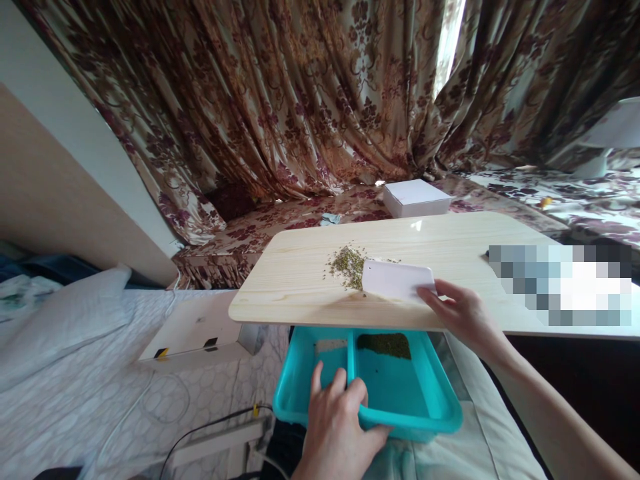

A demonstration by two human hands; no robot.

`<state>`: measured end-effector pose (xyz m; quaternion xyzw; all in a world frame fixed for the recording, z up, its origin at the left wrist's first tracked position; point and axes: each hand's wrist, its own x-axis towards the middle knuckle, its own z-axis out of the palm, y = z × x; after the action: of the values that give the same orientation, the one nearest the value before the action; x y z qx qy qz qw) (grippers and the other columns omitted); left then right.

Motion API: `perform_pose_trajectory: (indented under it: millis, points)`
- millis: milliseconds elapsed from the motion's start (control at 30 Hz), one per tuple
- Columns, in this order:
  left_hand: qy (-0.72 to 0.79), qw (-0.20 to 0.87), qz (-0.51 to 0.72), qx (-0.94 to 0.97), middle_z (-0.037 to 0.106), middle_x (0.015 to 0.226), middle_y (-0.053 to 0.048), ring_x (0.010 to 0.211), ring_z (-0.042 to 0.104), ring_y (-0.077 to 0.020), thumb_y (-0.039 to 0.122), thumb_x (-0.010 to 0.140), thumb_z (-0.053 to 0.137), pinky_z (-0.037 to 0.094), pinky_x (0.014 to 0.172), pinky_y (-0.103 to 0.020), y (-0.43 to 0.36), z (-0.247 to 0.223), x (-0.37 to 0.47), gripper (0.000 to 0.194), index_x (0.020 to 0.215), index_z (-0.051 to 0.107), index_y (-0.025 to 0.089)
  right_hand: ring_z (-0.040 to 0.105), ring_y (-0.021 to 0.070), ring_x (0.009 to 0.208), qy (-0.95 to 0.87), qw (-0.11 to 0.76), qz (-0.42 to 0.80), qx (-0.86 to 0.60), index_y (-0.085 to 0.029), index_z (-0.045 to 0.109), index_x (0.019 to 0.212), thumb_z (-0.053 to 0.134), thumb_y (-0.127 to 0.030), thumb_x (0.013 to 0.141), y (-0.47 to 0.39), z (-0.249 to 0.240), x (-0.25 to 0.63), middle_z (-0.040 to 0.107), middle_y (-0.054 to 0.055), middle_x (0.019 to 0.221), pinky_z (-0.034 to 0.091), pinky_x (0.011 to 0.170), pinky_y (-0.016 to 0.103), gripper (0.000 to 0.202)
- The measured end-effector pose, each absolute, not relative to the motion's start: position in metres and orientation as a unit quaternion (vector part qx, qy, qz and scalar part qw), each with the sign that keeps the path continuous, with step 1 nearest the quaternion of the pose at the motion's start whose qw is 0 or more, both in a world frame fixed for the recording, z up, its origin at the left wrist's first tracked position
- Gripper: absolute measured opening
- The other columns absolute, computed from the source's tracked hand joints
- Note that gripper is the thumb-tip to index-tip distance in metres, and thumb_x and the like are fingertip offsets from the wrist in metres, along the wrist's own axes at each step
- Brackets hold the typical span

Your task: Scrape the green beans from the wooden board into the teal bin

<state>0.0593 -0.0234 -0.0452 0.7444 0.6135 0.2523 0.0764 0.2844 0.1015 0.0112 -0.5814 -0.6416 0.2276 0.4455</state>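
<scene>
"Teal bin [445, 407], nearest, below the table edge. What's the L hand [333, 427] doing?"

"Fingers apart, bent over the near rim by the divider [351, 363]; thumb outside, so the rim's prob. clamped between. R compartment has dk green grains [393, 345] at its far end; L one, a thin pale layer [331, 345]."

"& R hand [463, 313]?"

"Up at tabletop level. Thumb + fingers closed on the R end of a flat white scraper [395, 279]. Its long axis runs approx. L–R, R end a bit nearer the viewer."

"Where's the loose pile [347, 263] vs. those fingers?"

"Left of them & slightly farther off, on the pale wood table [280, 280], just past the scraper's L end, which meets the pile's R edge. R hand's the one on its level; L fingertips are lower, nearer the viewer. Can't tell which is closer in a straight line."

"Pile's look?"

"Small grains, mostly olive green w/ pale bits mixed in. Roughly round, dense mid, stragglers at the edges; no clear long axis. A few whitish grains [383, 260] behind the scraper."

"Beyond?"

"White box [417, 197] past the far table edge, then floral curtains [300, 87], maroon on beige."
</scene>
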Motion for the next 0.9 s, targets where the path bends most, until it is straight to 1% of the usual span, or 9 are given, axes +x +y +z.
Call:
perform_pose_trajectory:
  millis: [167, 367, 533, 900]
  points:
    - [0.618, 0.092, 0.244, 0.742, 0.05, 0.071, 0.007, 0.072, 0.06, -0.018, 0.025, 0.064, 0.075, 0.029, 0.112, -0.056, -0.0242, -0.0425, 0.0593, 0.027, 0.065, 0.049, 0.024, 0.065, 0.0183, 0.056, -0.652, 0.445, 0.213, -0.576, -0.019, 0.072, 0.078, 0.057, -0.045, 0.076, 0.0995, 0.0112, 0.2858, 0.072, 0.004, 0.07, 0.048, 0.051, 0.026, 0.031]
    - [0.619, 0.088, 0.245, 0.741, 0.05, 0.07, 0.006, 0.072, 0.06, -0.0184, 0.026, 0.063, 0.076, 0.029, 0.111, -0.056, -0.0239, -0.044, 0.0591, 0.028, 0.065, 0.048, 0.024, 0.061, 0.0157, 0.05, -0.655, 0.452, 0.193, -0.574, -0.02, 0.071, 0.075, 0.057, -0.045, 0.077, 0.0991, 0.0114, 0.286, 0.07, 0.002, 0.066, 0.045, 0.048, 0.024, 0.029]
    - [0.619, 0.086, 0.248, 0.741, 0.051, 0.071, 0.006, 0.073, 0.061, -0.0193, 0.025, 0.062, 0.076, 0.029, 0.111, -0.057, -0.0247, -0.0447, 0.0594, 0.028, 0.065, 0.049, 0.024, 0.064, 0.0167, 0.054, -0.665, 0.445, 0.216, -0.559, -0.019, 0.072, 0.078, 0.056, -0.046, 0.078, 0.0988, 0.0114, 0.2842, 0.072, 0.003, 0.069, 0.047, 0.05, 0.025, 0.031]
    - [0.614, 0.076, 0.254, 0.743, 0.052, 0.069, 0.006, 0.072, 0.061, -0.0194, 0.025, 0.062, 0.076, 0.032, 0.109, -0.057, -0.0235, -0.0459, 0.0594, 0.028, 0.064, 0.049, 0.024, 0.06, 0.0155, 0.049, -0.654, 0.447, 0.193, -0.579, -0.019, 0.07, 0.074, 0.055, -0.046, 0.075, 0.0999, 0.0124, 0.2874, 0.069, 0.003, 0.065, 0.045, 0.047, 0.025, 0.031]
